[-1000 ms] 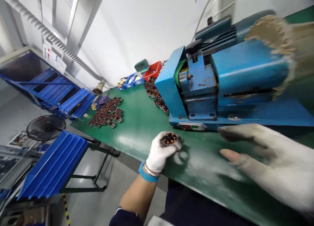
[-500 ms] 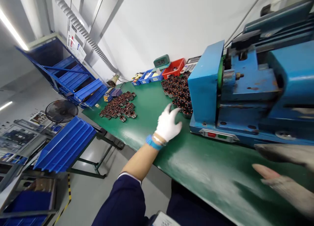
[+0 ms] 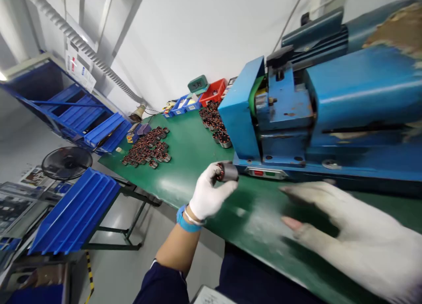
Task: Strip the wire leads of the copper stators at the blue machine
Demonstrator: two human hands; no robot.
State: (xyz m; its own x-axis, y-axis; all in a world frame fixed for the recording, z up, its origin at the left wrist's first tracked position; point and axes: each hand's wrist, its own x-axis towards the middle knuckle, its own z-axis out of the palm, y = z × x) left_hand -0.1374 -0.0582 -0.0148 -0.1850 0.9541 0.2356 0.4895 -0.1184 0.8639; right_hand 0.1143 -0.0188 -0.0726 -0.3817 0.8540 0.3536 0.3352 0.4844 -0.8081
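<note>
One cylinder [image 3: 230, 172] lies pinched in the left hand [image 3: 207, 195], right hand [image 3: 365, 238] gaping.

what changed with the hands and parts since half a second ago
The left hand, then empty beside the near cluster of parts, now grips a metal part and has drawn back toward the person. The right hand has shifted left, staying open and empty. The far cluster of parts and blue machine stayed put.
</note>
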